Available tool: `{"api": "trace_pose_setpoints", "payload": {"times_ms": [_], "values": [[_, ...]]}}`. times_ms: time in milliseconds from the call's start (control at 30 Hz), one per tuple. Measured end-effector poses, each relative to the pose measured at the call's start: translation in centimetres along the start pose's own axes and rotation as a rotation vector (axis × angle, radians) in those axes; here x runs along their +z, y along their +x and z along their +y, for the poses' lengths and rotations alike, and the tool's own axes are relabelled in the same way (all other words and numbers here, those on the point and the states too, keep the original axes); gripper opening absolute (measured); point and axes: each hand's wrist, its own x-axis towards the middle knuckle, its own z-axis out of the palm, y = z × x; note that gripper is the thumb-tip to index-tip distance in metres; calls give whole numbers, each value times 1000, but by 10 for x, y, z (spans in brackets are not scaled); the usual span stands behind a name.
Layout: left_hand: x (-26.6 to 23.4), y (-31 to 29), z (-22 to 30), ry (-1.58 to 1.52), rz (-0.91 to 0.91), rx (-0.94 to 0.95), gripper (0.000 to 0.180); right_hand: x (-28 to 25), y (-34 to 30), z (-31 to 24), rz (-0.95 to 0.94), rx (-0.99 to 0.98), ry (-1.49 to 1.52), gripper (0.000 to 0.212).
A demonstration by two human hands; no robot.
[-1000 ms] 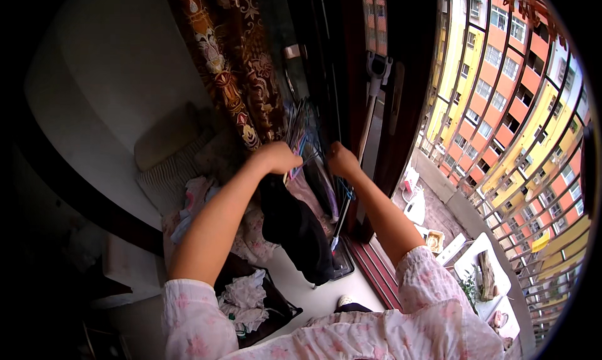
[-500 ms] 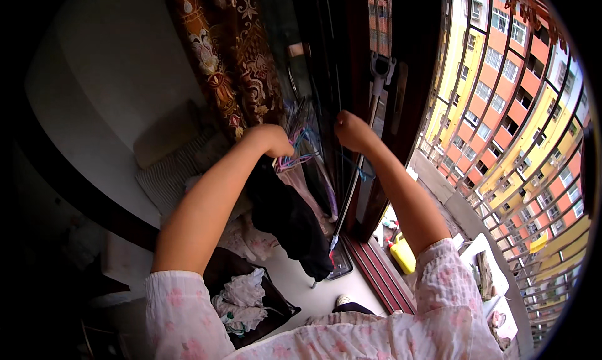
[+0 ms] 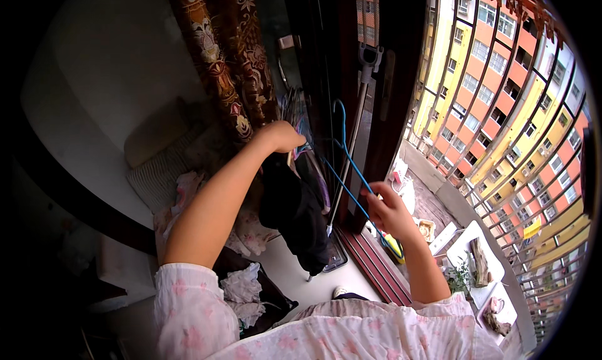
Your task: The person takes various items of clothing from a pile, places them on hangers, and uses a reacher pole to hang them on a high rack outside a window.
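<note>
My right hand [image 3: 390,214] is closed on a blue clothes hanger [image 3: 351,161], its fingers at the lower right side. The hanger is tilted, hook upward, with its far end close to my left hand. My left hand [image 3: 282,137] is closed at the far left, and a black garment [image 3: 291,216] hangs down from just under it. The back of the hand hides the grip itself. Beside its fingertips is a bunch of coloured hangers [image 3: 301,125], partly hidden by the hand.
A patterned curtain [image 3: 219,65] hangs behind my left hand. A pole with a forked top [image 3: 364,78] leans by the dark door frame. Below is a dark open container [image 3: 276,297] with crumpled pale cloth [image 3: 243,288]. Window bars [image 3: 489,109] stand at right, near a yellow bottle [image 3: 394,244].
My right hand has come down and toward me, drawing the blue hanger clear of the bunch. My left hand stays near the hangers, with the black garment still hanging below it.
</note>
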Motion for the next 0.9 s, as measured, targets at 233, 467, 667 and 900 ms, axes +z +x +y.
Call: {"api": "trace_pose_setpoints", "payload": {"times_ms": [233, 467, 667, 900], "values": [[35, -4, 33, -393, 112, 14, 38, 1, -75, 8, 78, -37, 203, 14], [51, -9, 43, -508, 88, 74, 47, 14, -148, 1, 231, -218, 191, 12], [118, -33, 12, -340, -39, 327, 67, 27, -163, 12, 659, -299, -31, 12], [102, -120, -22, -1121, -508, 629, 42, 39, -203, 15, 998, -361, -107, 32]]}}
